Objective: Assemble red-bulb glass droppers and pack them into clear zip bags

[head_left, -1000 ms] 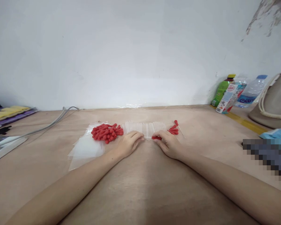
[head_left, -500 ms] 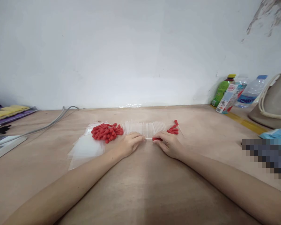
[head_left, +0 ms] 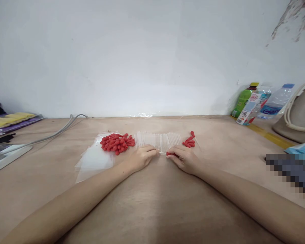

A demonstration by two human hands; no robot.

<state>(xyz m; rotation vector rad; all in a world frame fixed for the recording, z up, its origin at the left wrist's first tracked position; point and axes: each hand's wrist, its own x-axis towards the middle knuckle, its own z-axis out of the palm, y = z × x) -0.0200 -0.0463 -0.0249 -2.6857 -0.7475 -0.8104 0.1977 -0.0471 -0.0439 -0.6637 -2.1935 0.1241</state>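
Observation:
My left hand (head_left: 140, 157) and my right hand (head_left: 185, 158) rest on the wooden table (head_left: 152, 203), fingertips facing each other. Between them lies a thin clear tube (head_left: 162, 153); my left fingers pinch one end. My right fingers pinch a red rubber cap (head_left: 169, 154) at the other end. Just behind my hands lies a row of several clear tubes (head_left: 157, 139). A pile of red caps (head_left: 117, 143) sits to the left of that row, and a few capped pieces (head_left: 189, 142) lie to its right.
Clear plastic bags (head_left: 94, 161) lie left of the pile. A grey cable (head_left: 51, 135) and flat packets (head_left: 7, 120) are at far left. Bottles (head_left: 254, 101), a beige bag (head_left: 298, 112) and a blue packet (head_left: 302, 149) stand at right. A white wall backs the table.
Both hands stay pinched at the tube's ends, with less of the red cap showing at my right fingertips. The view has shifted slightly.

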